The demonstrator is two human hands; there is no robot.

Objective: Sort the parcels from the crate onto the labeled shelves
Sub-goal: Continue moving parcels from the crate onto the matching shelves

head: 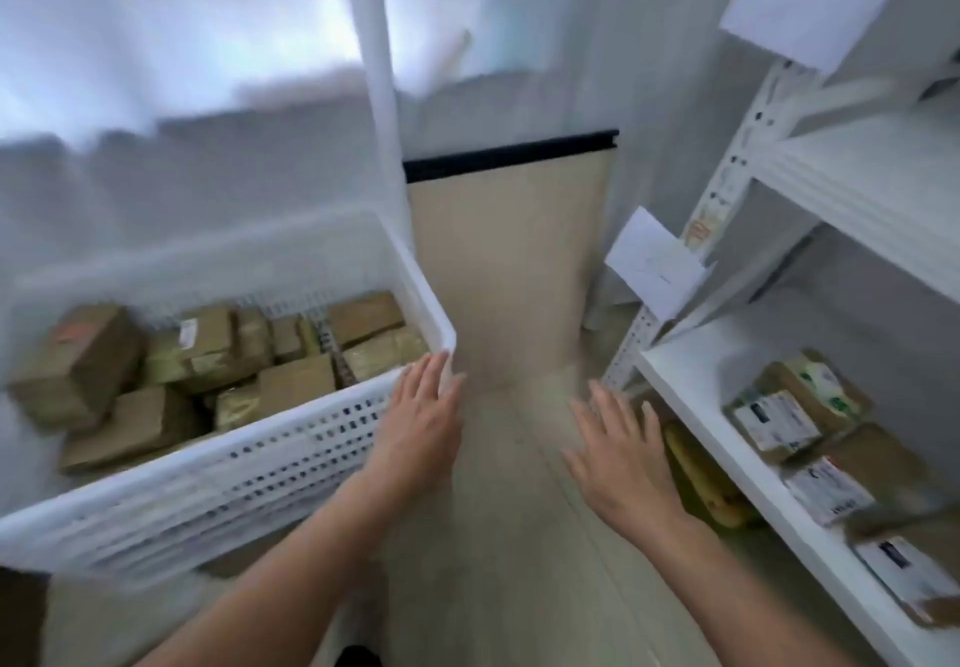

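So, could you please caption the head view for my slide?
Open left hand by the white crate of parcels; open right hand near the shelf holding labelled boxes.

The crate [249, 437] stands left, with parcels [296, 380] in it. The shelves [691, 370] stand right, with more parcels [779, 417] on the lower one. Between them lies floor [509, 536]. The left hand [421, 422] is at the crate's right corner, and the right hand [623, 463] is near the shelves.

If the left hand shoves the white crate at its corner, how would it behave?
Probably heavy: the white crate holds many cardboard parcels, so it should resist sliding. Its perforated plastic wall may flex a little. A push from the left hand at the corner would likely pivot it rather than shift it straight.
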